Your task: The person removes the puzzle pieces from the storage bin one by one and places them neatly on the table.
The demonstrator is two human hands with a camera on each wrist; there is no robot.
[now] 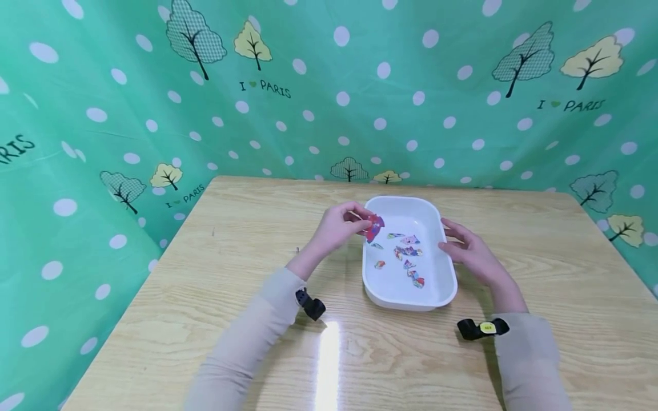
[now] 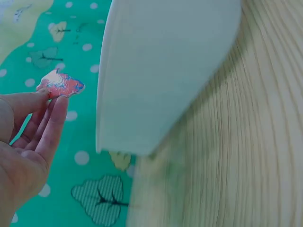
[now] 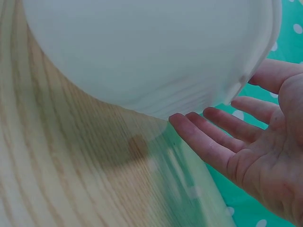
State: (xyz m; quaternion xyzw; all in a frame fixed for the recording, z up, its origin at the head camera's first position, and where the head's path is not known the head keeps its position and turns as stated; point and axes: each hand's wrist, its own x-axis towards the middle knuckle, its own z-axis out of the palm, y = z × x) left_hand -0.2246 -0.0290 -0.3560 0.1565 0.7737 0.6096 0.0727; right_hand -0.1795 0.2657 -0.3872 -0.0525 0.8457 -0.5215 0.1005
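Note:
My left hand (image 1: 343, 225) pinches a small glossy red, blue and purple sticker-like cutout (image 1: 375, 228) between thumb and fingers, above the left rim of a white plastic tub (image 1: 390, 285). In the left wrist view, the cutout (image 2: 61, 85) shows raised beside the tub's outer wall (image 2: 161, 61). My right hand (image 1: 470, 251) holds the tub's right side, with the thumb at the rim and the fingers along the outer wall, as the right wrist view also shows. Several small colourful cutouts (image 1: 408, 251) lie scattered on the tub's floor.
The tub stands on a light wooden table (image 1: 247, 228). Behind the table and along its left hangs a green polka-dot cloth (image 1: 319, 125) with printed trees. Black camera bands circle both sleeved wrists. A bright reflection lies on the tabletop in front.

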